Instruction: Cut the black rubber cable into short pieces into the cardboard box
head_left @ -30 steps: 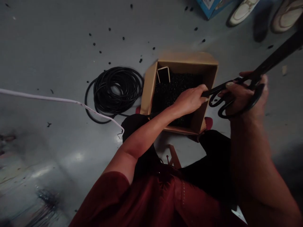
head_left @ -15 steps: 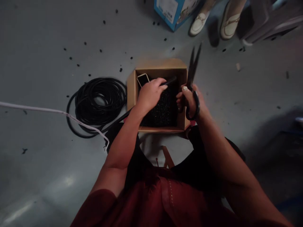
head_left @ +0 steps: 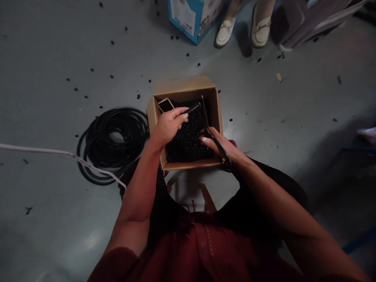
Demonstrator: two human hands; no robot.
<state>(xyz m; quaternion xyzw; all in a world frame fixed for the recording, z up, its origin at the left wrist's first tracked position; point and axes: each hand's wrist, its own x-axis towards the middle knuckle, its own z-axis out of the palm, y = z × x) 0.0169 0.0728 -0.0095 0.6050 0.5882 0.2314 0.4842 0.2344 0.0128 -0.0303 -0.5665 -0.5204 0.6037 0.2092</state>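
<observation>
My left hand (head_left: 171, 124) is closed on a black corrugated tube (head_left: 193, 108), whose free end points right over a cardboard box (head_left: 188, 96). In my right hand (head_left: 219, 143) is a pair of black scissors (head_left: 205, 111), the fingers around the handles. The blades reach up beside the tube's end; whether they touch it I cannot tell. Many small black cut pieces (head_left: 190, 137) fill the box below both hands. A phone-like object with a pale rim (head_left: 166, 105) leans in the box's far left corner.
A coil of black tubing (head_left: 96, 137) lies on the floor left of the box. A white cord (head_left: 58, 150) runs in from the left. Beyond the box are a blue carton (head_left: 190, 27), another person's white shoes (head_left: 225, 33) and a grey plastic stool (head_left: 296, 23). Small black bits dot the floor.
The scissors have come down and left from upright beside the box to the tube's end. My left hand still holds the tube. The whole view has shifted slightly.
</observation>
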